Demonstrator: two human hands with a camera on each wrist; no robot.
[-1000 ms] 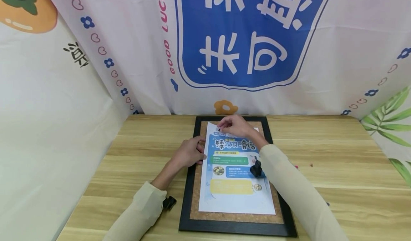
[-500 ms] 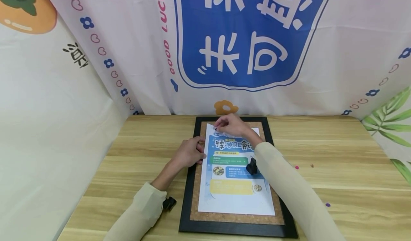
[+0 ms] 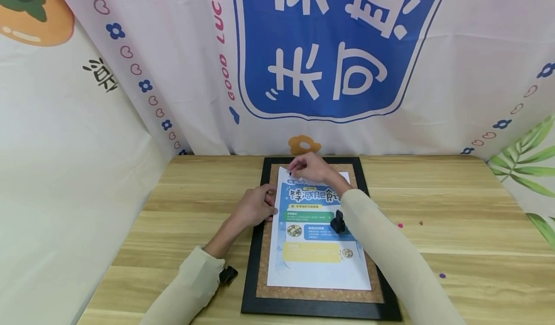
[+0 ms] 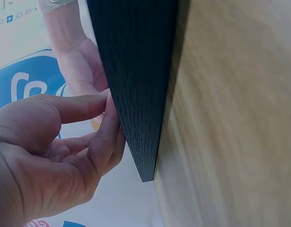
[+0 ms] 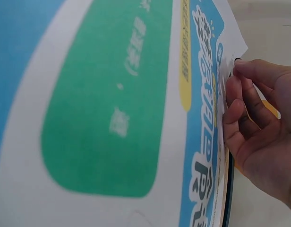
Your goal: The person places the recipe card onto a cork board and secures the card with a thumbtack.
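Note:
A printed poster (image 3: pixel 318 275) lies on a cork board (image 3: pixel 321 293) with a black frame (image 3: pixel 321 308); its upper left corner lifts slightly. My right hand (image 3: pixel 313 167) pinches a small dark pushpin (image 3: pixel 290 174) near that corner. In the right wrist view, the pushpin (image 5: pixel 238 60) shows as a black tip at the thumb, and the other fingers are curled. My left hand (image 3: pixel 253 207) rests on the poster's left edge, its thumb and fingertips apart and touching. In the left wrist view, the frame (image 4: pixel 136 85) partly hides those fingertips.
A pink dot-like piece (image 3: pixel 400 225), a tiny brown piece (image 3: pixel 420 223) and a purple one (image 3: pixel 442 275) lie on the wooden table (image 3: pixel 468 195) to the right. A printed cloth (image 3: pixel 195 65) hangs behind the table. Black wrist cameras sit on both sleeves.
My right hand has shifted slightly left with the pushpin, closer to the poster's upper left corner. The left hand keeps its place on the edge.

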